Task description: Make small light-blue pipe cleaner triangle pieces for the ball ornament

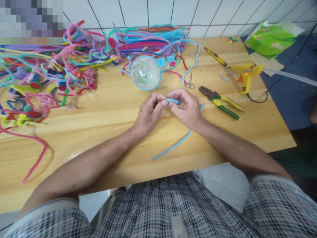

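Note:
My left hand (151, 114) and my right hand (186, 108) meet over the middle of the wooden table. Between their fingertips is a short blue coiled piece (173, 101), pinched at its left end by my left hand and at its right part by my right hand. A loose blue pipe cleaner (174, 145) lies on the table under my right wrist, curving toward the front edge. Just beyond my hands stands a clear round bowl (146, 73) with a blue rim.
Tangled colourful pipe cleaners (70, 62) cover the back left of the table (111, 162). To the right lie small scissors (190, 82), pliers (221, 102), a yellow cutter (215, 56) and a corded yellow glue gun (246, 75). A green bag (271, 38) is at the back right.

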The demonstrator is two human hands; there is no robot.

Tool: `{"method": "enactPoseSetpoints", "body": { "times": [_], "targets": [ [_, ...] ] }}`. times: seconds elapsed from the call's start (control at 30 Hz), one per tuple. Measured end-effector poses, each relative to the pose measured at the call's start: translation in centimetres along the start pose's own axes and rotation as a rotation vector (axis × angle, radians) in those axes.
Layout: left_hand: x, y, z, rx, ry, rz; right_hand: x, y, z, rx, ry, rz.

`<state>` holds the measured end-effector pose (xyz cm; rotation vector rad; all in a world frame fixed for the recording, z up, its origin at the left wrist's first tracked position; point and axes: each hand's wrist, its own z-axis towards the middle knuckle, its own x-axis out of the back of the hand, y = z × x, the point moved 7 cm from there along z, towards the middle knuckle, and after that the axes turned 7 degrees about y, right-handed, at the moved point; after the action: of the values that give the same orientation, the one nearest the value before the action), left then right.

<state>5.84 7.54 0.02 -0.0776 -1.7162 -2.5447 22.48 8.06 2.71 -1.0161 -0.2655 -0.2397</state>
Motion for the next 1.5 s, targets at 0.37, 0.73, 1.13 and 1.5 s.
{"method": "enactPoseSetpoints", "body": {
  "times": [0.37, 0.73, 1.13, 1.5],
  "targets": [
    [-0.1, -0.1, 0.4, 0.049, -0.054, -0.089, -0.3, -0.3, -0.2, 0.027, -0.001, 0.038],
    [-0.3, -0.9, 0.6, 0.179, -0.108, -0.158, -0.6, 0.6, -0.7, -0.002, 0.028, 0.001],
    [0.3, 0.7, -0.2, 0.032, 0.051, 0.031, -0.4, 1.4, -0.4, -0.048, 0.064, 0.048],
    [0.2, 0.8, 0.1, 0.017, 0.030, 0.004, -0.2, 1.1, -0.5, -0.009, 0.053, 0.011]
  ]
}}
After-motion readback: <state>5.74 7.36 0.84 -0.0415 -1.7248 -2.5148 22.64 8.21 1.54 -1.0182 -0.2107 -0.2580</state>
